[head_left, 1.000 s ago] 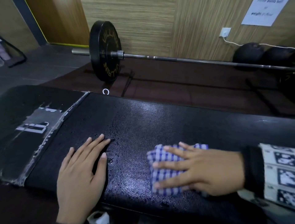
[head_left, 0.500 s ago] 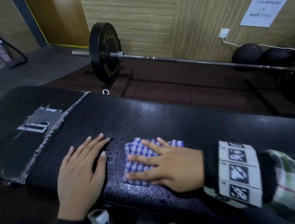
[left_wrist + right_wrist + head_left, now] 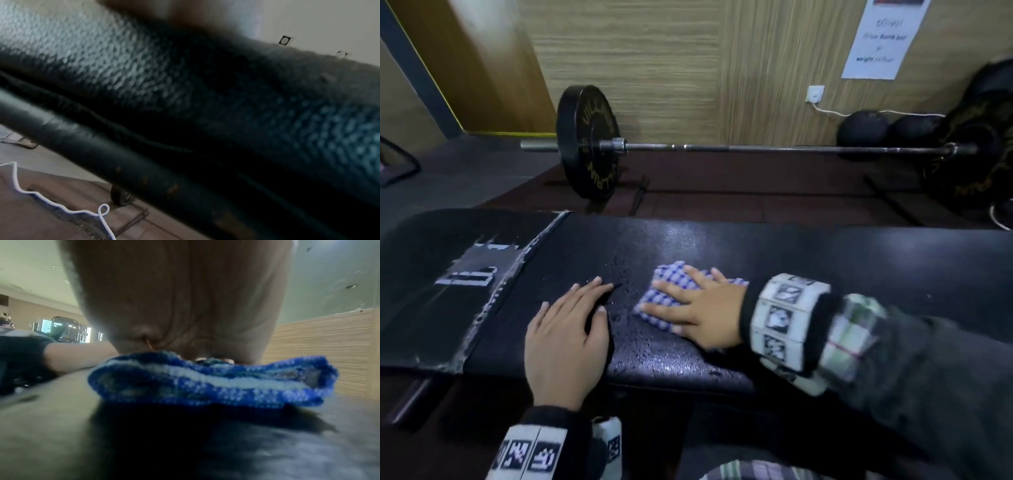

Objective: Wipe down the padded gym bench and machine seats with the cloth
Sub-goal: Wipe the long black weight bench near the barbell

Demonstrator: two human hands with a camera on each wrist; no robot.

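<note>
wiping is underway in the head view, right hand (image 3: 705,313) pressing flat-fingered on the checked cloth (image 3: 671,291) mid-desk (image 3: 859,274), left hand (image 3: 566,337) flat beside, droplets left; the right wrist view shows cloth (image 3: 213,379) under palm.

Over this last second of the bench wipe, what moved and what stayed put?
The right hand slid the folded checked cloth leftward along the bench pad, ending close beside the left hand. Its fingers stayed flat on the cloth; nothing was picked up or released. The left hand stayed flat on the pad, and the barbell behind did not move.
</note>
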